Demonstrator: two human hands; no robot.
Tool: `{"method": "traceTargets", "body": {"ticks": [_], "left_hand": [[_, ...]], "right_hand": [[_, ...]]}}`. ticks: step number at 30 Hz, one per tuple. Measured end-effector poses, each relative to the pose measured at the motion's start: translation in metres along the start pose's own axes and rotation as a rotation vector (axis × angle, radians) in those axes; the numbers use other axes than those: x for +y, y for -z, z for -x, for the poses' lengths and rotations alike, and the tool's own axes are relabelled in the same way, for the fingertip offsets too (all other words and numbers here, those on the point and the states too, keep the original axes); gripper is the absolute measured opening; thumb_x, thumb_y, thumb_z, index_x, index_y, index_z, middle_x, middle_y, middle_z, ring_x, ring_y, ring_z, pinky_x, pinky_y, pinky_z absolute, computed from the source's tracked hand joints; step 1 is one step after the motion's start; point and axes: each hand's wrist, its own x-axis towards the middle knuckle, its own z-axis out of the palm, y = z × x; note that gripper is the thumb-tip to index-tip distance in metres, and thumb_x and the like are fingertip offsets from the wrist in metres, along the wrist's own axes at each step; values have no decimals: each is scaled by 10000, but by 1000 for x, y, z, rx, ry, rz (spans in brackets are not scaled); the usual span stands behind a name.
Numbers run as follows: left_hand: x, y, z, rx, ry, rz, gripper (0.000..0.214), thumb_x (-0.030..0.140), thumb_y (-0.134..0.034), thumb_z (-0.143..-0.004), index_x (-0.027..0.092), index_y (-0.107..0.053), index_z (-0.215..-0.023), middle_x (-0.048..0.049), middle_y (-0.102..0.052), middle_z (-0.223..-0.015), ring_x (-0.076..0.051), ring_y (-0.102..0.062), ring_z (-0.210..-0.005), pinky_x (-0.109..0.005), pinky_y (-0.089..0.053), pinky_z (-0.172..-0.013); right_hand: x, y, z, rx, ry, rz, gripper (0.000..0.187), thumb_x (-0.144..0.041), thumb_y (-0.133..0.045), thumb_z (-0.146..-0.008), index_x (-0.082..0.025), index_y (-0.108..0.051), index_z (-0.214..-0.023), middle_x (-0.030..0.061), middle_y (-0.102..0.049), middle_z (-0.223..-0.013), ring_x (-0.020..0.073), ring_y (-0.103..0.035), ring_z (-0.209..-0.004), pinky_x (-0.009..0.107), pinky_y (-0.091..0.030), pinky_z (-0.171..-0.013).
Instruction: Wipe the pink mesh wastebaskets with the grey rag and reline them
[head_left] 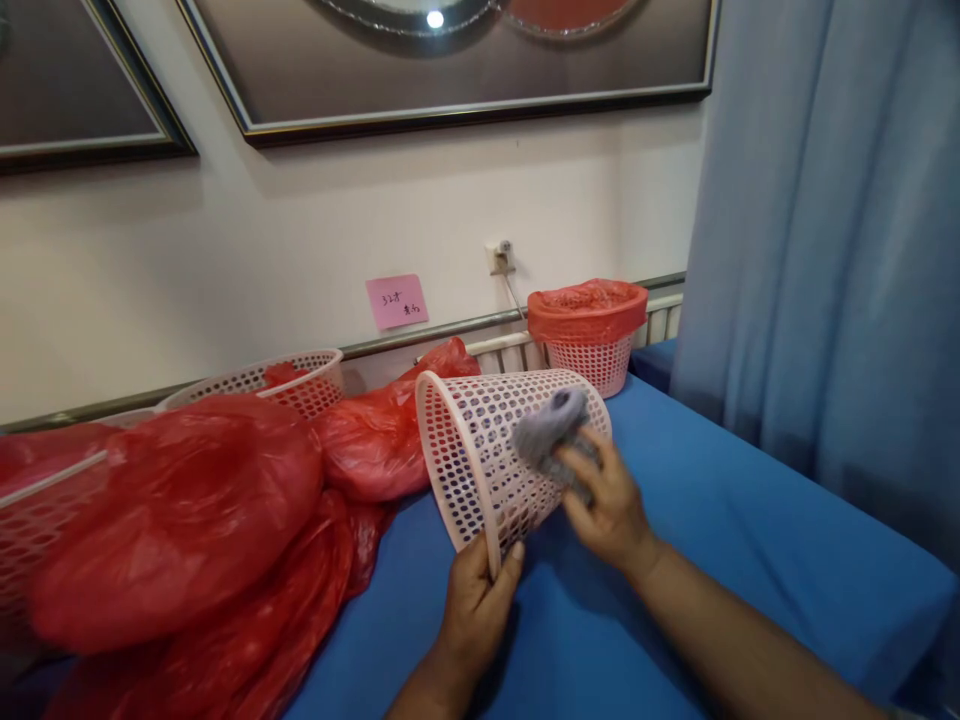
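A pink perforated plastic basket lies tipped on its side over the blue table, its open mouth facing left. My left hand grips the basket's rim at the bottom, thumb over the edge. My right hand presses a grey cloth against the basket's outer wall near its base; the cloth is blurred by motion.
Red plastic bags are piled at the left over other pink baskets. Another basket lined with a red bag stands upright at the back by the wall. A blue curtain hangs at the right.
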Motion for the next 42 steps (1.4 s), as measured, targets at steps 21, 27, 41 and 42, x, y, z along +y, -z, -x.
{"method": "traceTargets", "body": {"ticks": [21, 27, 41, 42], "left_hand": [[-32, -10, -6, -225, -119, -240, 857, -62, -407, -664, 222, -555, -1460, -69, -610, -1451, -259, -534, -1363, -494, -376, -1213], [-13, -7, -12, -273, -104, -204, 681, -38, -449, -722, 218, -685, -1307, -71, -729, -1263, -255, -654, -1191, -428, -485, -1100], [-1, 5, 4, -38, -29, -22, 365, 261, -551, -938, 170, -703, -1257, -109, -743, -1197, -278, -689, -1102, -446, -513, -1068], [-4, 4, 4, -57, -47, -42, 388, 236, -535, -936, 178, -689, -1287, -110, -730, -1242, -285, -675, -1151, -461, -497, -1094]], "right_hand": [[65, -2, -14, 101, -700, 72, 437, -296, -544, -801, -172, -691, -1194, 158, -609, -1215, 349, -606, -1199, 621, -454, -1087], [2, 6, -4, -13, -73, -63, 521, -192, -543, -840, -225, -579, -1359, 139, -467, -1458, 300, -506, -1358, 522, -447, -1129], [35, 2, -6, 134, -392, 98, 422, -263, -546, -831, -182, -670, -1226, 157, -568, -1313, 330, -580, -1245, 557, -475, -1088], [49, 2, -10, 141, -546, 106, 432, -303, -554, -822, -164, -677, -1212, 162, -599, -1253, 343, -600, -1207, 582, -470, -1083]]}}
